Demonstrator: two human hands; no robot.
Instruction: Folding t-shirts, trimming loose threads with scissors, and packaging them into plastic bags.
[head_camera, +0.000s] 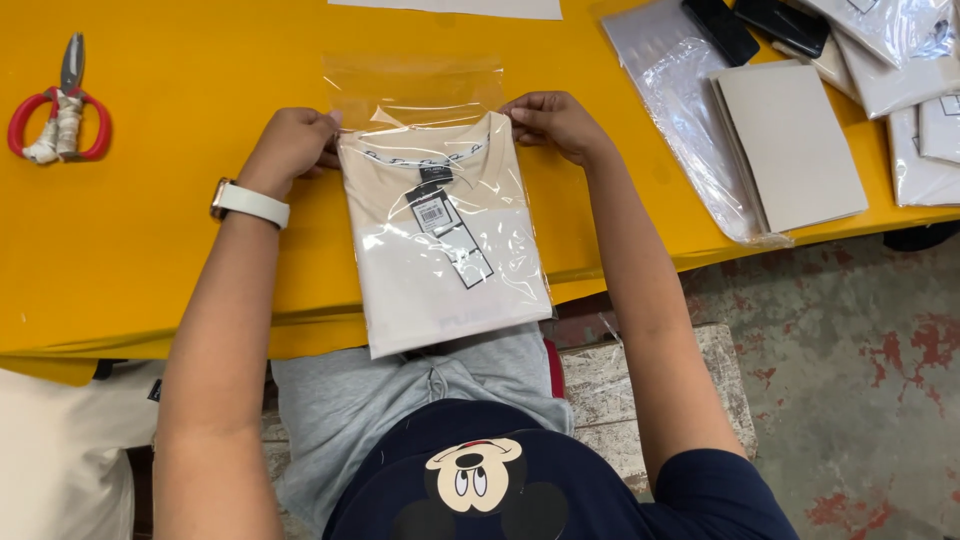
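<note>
A folded cream T-shirt (440, 270) with a black hang tag lies inside a clear plastic bag (415, 85) on the yellow table (170, 230). The bag's open flap sticks out past the collar. My left hand (290, 145) grips the bag's upper left corner at the shirt's shoulder. My right hand (555, 122) pinches the upper right corner. A white watch sits on my left wrist. The shirt's lower end hangs slightly over the table's near edge, above my lap.
Red-handled scissors (58, 115) lie at the far left. To the right are grey cardboard sheets (790, 145) on a stack of clear bags (670, 90), packed garments (920, 110) and two dark phones (770, 22). Concrete floor shows at the lower right.
</note>
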